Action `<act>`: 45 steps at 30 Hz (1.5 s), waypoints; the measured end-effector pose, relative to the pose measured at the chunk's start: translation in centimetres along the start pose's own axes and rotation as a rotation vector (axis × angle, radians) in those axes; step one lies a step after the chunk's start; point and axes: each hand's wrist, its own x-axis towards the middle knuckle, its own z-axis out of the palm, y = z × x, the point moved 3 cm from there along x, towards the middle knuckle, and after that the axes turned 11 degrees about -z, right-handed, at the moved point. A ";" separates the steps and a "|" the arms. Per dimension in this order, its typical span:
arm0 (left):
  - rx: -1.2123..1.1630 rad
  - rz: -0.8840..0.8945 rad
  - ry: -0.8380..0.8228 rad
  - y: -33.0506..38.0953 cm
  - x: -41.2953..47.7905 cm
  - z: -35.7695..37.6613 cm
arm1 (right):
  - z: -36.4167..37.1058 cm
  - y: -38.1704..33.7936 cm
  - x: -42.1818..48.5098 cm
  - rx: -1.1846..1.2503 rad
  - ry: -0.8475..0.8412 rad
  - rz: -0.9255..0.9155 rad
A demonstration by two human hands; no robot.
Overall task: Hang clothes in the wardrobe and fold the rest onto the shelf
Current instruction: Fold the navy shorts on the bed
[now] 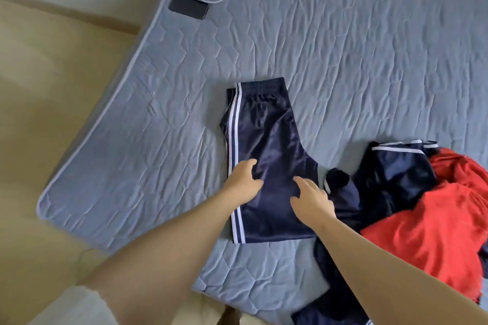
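Shorts [264,134] (under left hand [244,181], right hand [313,202])

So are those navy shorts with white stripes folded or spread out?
Folded in half lengthwise: the shorts lie flat on the mattress, one leg outline showing, stripes along one edge only.

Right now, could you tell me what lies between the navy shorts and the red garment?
In the head view, crumpled navy clothes with white stripes lie between them.
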 end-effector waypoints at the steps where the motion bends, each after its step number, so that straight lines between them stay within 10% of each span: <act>1: 0.023 -0.006 -0.006 -1.1 0.4 1.1 | 1.1 0.8 0.2 -0.006 -0.023 0.010; 10: 0.452 0.035 0.284 -9.1 1.3 8.8 | 9.3 7.5 2.3 -0.071 -0.175 -0.077; 18: 0.913 0.192 0.112 -13.2 2.4 15.5 | 14.5 10.9 3.5 -0.249 -0.224 -0.251; 30: 0.955 0.443 0.389 -12.5 0.9 13.5 | 13.5 11.7 4.7 -0.364 -0.041 -0.331; 45: 0.817 -0.081 -0.586 -15.5 -9.1 10.5 | 15.3 9.1 -9.2 -0.126 -0.724 -0.285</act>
